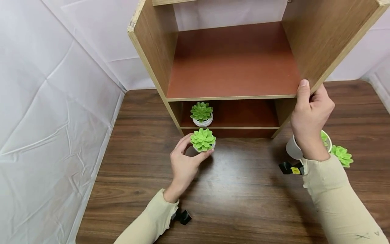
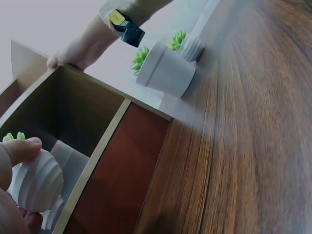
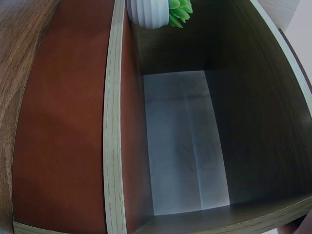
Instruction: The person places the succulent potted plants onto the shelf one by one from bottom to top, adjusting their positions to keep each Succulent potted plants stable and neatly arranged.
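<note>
Placing step, it appears: a potted succulent (image 1: 202,139) at the front of the lower shelf (image 1: 243,115); moving inward calls for clearing the second succulent (image 1: 201,112).
The left hand (image 1: 182,164) is partly closed, thumb and fingers round its white pot (image 2: 41,180); the right hand (image 1: 313,117) grips the wooden side panel (image 1: 335,37).

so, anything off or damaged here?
The shelf unit has a chipped-looking upper-left front edge: rough and speckled, unlike the smoother edging below. The right cuff also looks ragged. No spills visible.
</note>
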Motion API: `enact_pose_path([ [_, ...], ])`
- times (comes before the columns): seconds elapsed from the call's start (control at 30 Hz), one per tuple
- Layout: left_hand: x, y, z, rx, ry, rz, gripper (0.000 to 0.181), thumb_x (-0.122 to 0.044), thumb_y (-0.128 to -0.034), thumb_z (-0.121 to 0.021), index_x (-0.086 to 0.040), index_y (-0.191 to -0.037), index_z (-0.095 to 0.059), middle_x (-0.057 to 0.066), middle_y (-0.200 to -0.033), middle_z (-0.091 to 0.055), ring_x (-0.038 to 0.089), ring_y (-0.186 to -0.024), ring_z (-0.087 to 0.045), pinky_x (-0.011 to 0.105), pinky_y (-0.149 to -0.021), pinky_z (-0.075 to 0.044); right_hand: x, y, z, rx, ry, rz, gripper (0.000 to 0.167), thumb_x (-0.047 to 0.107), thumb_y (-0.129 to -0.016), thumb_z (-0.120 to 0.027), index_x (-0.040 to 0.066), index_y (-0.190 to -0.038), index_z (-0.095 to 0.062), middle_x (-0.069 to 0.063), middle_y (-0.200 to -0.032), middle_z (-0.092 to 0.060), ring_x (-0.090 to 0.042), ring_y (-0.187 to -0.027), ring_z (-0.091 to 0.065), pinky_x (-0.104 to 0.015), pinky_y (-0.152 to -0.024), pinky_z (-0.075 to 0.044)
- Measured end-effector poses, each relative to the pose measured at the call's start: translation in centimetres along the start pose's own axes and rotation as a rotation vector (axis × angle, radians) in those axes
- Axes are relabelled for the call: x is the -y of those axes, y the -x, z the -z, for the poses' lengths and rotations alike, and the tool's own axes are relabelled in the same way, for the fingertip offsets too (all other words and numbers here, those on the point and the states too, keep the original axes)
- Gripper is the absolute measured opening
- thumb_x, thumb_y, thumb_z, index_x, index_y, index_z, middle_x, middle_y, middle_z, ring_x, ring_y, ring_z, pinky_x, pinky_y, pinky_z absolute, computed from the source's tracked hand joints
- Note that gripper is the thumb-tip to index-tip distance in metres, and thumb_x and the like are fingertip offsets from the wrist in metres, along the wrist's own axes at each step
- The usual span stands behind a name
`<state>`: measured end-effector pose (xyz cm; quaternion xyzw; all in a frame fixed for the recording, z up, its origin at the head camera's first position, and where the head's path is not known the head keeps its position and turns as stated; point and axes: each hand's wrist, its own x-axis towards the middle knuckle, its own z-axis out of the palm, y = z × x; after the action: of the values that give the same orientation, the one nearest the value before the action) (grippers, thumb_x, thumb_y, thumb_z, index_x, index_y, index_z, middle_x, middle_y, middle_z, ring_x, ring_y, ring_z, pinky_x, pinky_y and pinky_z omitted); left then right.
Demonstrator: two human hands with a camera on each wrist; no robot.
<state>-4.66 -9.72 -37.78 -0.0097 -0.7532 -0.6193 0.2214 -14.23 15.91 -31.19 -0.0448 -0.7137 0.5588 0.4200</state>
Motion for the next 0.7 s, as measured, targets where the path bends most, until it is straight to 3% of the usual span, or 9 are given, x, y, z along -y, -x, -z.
enact_pose_path([
  [0.4,0.5,0.1,-1.0,0.047,0.026,-0.035,0.051,0.003,-0.061,-0.091,0.002,-0.108,-0.072,0.01,-0.112,-0.067,0.021,-0.106,-0.061,0.036,-0.099,-0.04,0.1,0.0,0.1,0.005,0.0,0.017,0.023,0.014,-0.097,-0.057,0.01,-0.079,-0.069,0.011,-0.068,-0.059,-0.005,-0.065,-0.051,-0.019,-0.061,-0.034],
  [0.47,-0.2,0.1,-1.2,0.055,0.019,-0.04,0.05,0.004,-0.0611,-0.091,0.005,-0.108,-0.071,0.013,-0.112,-0.067,0.022,-0.107,-0.061,0.036,-0.1,-0.039,0.1,0.0,0.1,0.005,-0.001,0.021,0.023,0.014,-0.098,-0.056,0.01,-0.08,-0.069,0.011,-0.069,-0.06,-0.005,-0.066,-0.052,-0.019,-0.061,-0.035],
  [0.7,-0.6,0.3,-1.8,0.073,0.014,-0.035,0.05,0.005,-0.061,-0.09,0.006,-0.108,-0.071,0.015,-0.112,-0.067,0.024,-0.109,-0.06,0.036,-0.101,-0.039,0.0,0.0,0.1,0.015,-0.015,0.037,0.022,0.014,-0.098,-0.057,0.009,-0.08,-0.069,0.01,-0.069,-0.059,-0.006,-0.067,-0.053,-0.019,-0.062,-0.035],
])
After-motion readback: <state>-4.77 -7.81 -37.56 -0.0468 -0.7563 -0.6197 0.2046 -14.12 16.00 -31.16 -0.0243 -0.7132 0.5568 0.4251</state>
